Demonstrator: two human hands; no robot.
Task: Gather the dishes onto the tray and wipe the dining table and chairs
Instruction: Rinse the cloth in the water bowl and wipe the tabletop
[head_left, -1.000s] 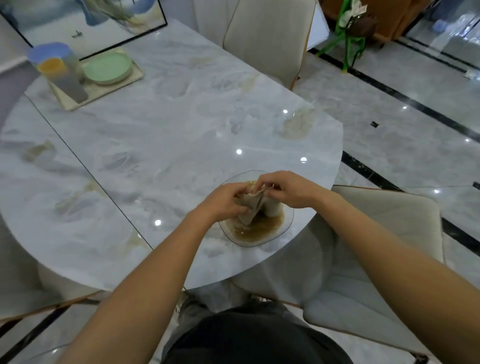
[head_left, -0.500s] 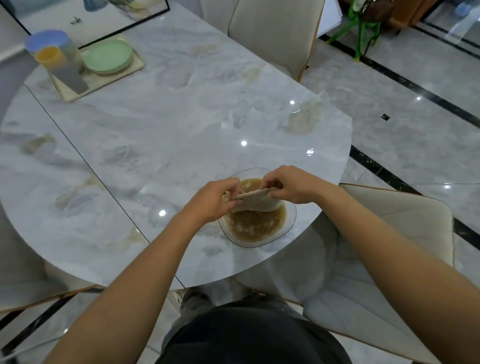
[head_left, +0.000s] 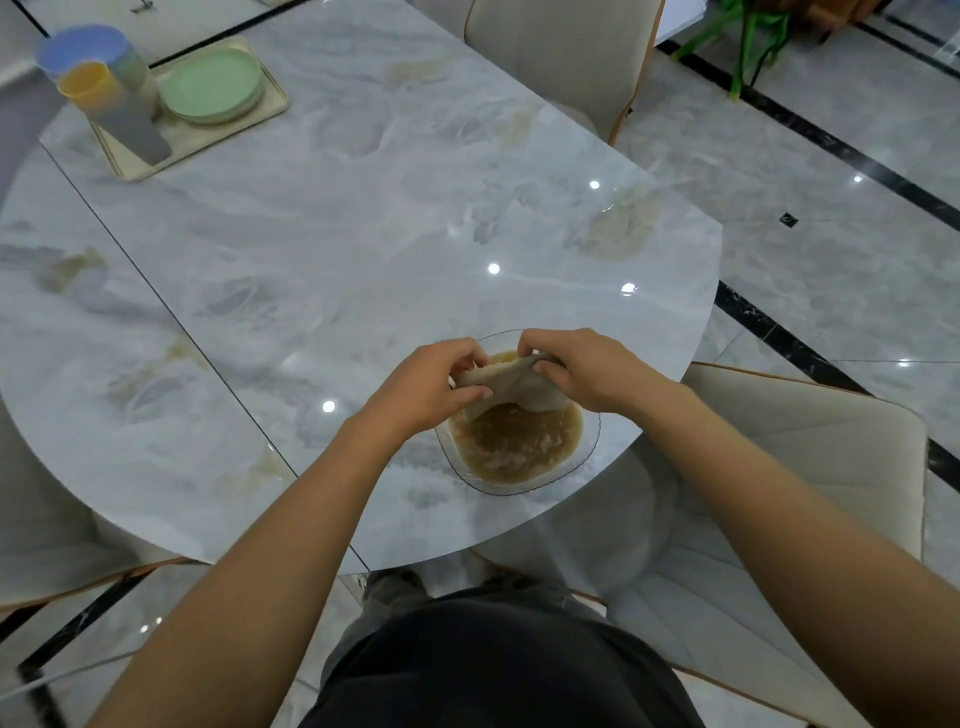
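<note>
- Hanging between the two hands, a beige cloth (head_left: 511, 387) is held just above the far half of a glass dish (head_left: 519, 488); whether its lower edge touches the liquid cannot be told.
- The grip of the left hand (head_left: 431, 389) is closed on the cloth's left end, which is pinched by thumb and curled fingers.
- The grip of the right hand (head_left: 587, 371) is closed on the right end in the same pinch; the hands are near each other but apart.
- The dish is set on the tabletop (head_left: 337, 234) near its rounded right edge, and murky brown liquid (head_left: 511, 441) is held in it; its far rim is partly hidden by the hands and cloth.
- A tray (head_left: 208, 136) is set at the far left corner, well apart from the dish.
- Green plates (head_left: 210, 83) are stacked on the tray's right part; a blue cup (head_left: 93, 49) and a yellow cup (head_left: 88, 88) are stood on its left part, just beside the plates.
- A dark seam is seen crossing the tabletop, left of the dish.
- A near chair (head_left: 805, 457) is placed at the right, partly under the tabletop's edge; a far chair (head_left: 561, 57) is pushed in at the far side.
- A green-framed object (head_left: 753, 36) is seen on the floor (head_left: 831, 182) beyond.
</note>
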